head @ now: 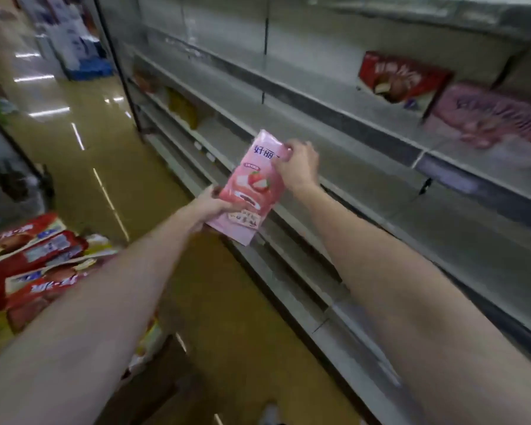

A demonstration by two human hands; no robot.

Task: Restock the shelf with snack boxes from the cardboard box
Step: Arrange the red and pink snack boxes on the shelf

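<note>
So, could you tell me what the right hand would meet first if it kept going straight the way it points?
Probably the grey shelf just beyond: the right hand, gripping the pink snack box, points up toward it. Depth is unclear.

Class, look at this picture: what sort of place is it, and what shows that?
Most likely a supermarket aisle: long grey metal shelves, a red snack box displayed on one, and a shiny tan floor.

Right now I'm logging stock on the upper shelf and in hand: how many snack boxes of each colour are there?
Pink: 2, the pink box in hand, held by the left hand and right hand, and the pink box on the shelf.
Red: 1, the red box on the shelf.
Total: 3.
</note>
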